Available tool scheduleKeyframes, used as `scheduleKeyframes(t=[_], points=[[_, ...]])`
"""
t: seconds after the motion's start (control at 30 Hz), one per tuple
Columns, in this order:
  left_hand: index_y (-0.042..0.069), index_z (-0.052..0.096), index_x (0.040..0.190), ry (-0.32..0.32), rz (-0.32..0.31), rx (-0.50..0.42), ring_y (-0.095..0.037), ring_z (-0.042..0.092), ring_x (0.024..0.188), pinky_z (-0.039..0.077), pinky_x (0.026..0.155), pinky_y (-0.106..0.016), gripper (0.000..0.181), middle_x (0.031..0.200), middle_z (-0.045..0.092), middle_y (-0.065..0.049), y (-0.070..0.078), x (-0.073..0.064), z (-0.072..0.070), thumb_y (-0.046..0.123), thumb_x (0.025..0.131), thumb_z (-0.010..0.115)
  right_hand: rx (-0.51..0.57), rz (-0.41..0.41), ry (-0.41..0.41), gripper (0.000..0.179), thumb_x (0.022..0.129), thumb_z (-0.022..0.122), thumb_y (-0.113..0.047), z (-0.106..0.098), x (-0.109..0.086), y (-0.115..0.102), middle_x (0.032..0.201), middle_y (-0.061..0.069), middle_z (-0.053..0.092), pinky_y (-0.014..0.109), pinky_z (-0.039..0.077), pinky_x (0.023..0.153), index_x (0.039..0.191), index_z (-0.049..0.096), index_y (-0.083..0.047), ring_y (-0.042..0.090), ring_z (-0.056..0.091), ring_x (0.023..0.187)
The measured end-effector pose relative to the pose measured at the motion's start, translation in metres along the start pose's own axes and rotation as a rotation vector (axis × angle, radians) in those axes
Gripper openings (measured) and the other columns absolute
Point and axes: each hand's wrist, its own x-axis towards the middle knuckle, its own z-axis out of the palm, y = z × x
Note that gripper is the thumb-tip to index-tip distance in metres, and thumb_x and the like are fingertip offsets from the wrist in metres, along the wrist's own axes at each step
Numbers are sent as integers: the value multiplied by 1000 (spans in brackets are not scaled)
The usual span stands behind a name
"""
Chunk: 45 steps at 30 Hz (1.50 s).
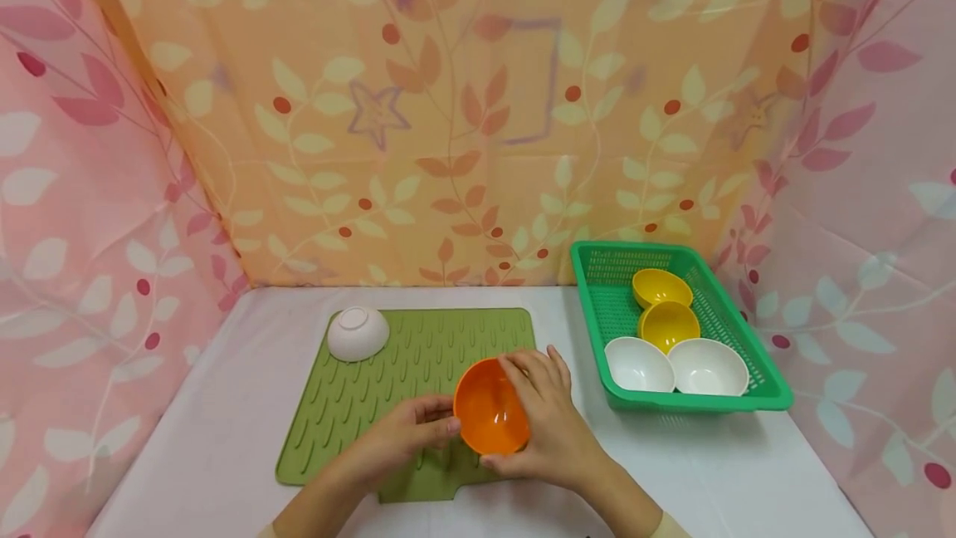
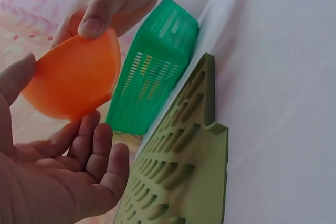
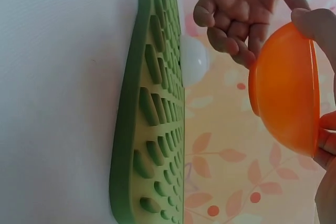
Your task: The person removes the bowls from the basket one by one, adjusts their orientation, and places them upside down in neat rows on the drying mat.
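An orange bowl (image 1: 489,418) is held up over the green mat, tilted with its hollow facing the head camera. My right hand (image 1: 548,418) grips it by the rim, thumb at one side and fingers at the other. At the bowl's other side is my left hand (image 1: 403,434), its fingers loosely bent. In the left wrist view the left fingertips (image 2: 90,120) are right at the bowl's base and the thumb overlaps its edge. A white bowl (image 1: 358,334) lies upside down on the mat's far left corner.
The olive-green ridged mat (image 1: 411,339) lies on a white-covered table (image 1: 217,405). To its right stands a green perforated basket (image 1: 608,305) with two yellow bowls (image 1: 670,326) and two white bowls (image 1: 708,365). Patterned curtains (image 1: 463,106) surround the back and sides.
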Motion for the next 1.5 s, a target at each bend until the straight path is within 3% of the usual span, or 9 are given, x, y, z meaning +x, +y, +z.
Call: scheduleKeyframes(t=[0.2, 0.33, 0.53, 0.67, 0.9, 1.13, 1.3, 1.43, 1.5], points=[[-5, 52, 142, 64, 1, -40, -21, 61, 108, 51, 95, -40, 56, 125, 65, -9, -1, 3, 2, 28, 100, 68, -19, -14, 13, 120, 65, 86, -69, 3, 1, -2, 152, 10, 44, 63, 11, 119, 154, 41, -3, 32, 35, 142], [-2, 51, 142, 126, 20, -25, -21, 59, 110, 50, 97, -39, 55, 126, 62, -10, 0, 3, 1, 27, 99, 69, 18, 43, -25, 123, 69, 81, -73, -1, 2, -4, 158, 11, 39, 64, 9, 120, 160, 31, -7, 34, 30, 147], [20, 59, 134, 302, 161, 283, -28, 56, 117, 47, 99, -48, 59, 128, 60, 1, 4, -1, -1, 32, 83, 87, 221, 310, -40, 97, 80, 86, -48, -15, 5, -4, 158, 4, 42, 66, 19, 116, 159, 37, -20, 30, 30, 148], [31, 59, 130, 373, 266, 482, -19, 55, 123, 45, 103, -51, 64, 128, 57, 14, 7, -4, -1, 27, 75, 92, 336, 485, -82, 83, 85, 83, -45, -20, 6, -5, 151, -3, 51, 68, 29, 113, 154, 45, -21, 27, 37, 145], [30, 57, 133, 394, 457, 752, -11, 47, 129, 49, 103, -51, 74, 136, 52, 18, 10, -5, 1, 23, 69, 94, 454, 689, -243, 87, 84, 81, -52, -21, 7, -8, 153, 6, 49, 69, 38, 107, 155, 44, -19, 34, 44, 142], [26, 58, 134, 413, 588, 946, -11, 44, 127, 52, 97, -44, 78, 137, 51, 15, 10, -5, 2, 26, 65, 95, 517, 710, -268, 90, 79, 86, -51, -17, 8, -7, 150, 7, 52, 73, 36, 106, 153, 47, -18, 37, 47, 140], [21, 58, 133, 417, 697, 1029, -16, 47, 125, 42, 103, -48, 80, 134, 54, 7, 7, -4, 2, 26, 64, 97, 570, 721, -283, 92, 77, 88, -47, -16, 6, -6, 149, 7, 52, 73, 33, 108, 153, 45, -17, 36, 46, 140], [21, 58, 133, 412, 721, 1050, -18, 47, 124, 36, 106, -50, 79, 133, 54, 5, 7, -5, 3, 27, 65, 96, 568, 728, -277, 92, 76, 88, -50, -13, 5, -6, 146, 5, 55, 72, 35, 108, 152, 47, -18, 33, 49, 137], [24, 55, 137, 399, 677, 1013, -18, 46, 127, 38, 107, -51, 80, 137, 52, 7, 7, -6, 5, 29, 68, 96, 577, 741, -252, 90, 75, 89, -48, -12, 5, -6, 143, 3, 58, 72, 34, 108, 150, 50, -18, 31, 50, 136]])
